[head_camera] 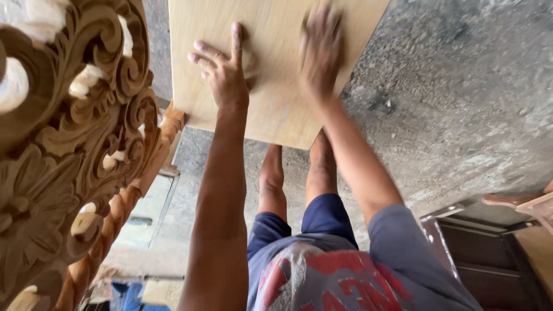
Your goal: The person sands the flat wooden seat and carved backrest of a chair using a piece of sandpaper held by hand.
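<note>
Pale flat rectangular wooden board lies under both hands, above the grey concrete floor. Left hand flat, fingers spread. Right hand blurred, pressed flat just beside it. Carved wooden ornament left of hands.

both arms reach forward, left hand flat with fingers spread, right hand flat and motion-blurred.
</note>
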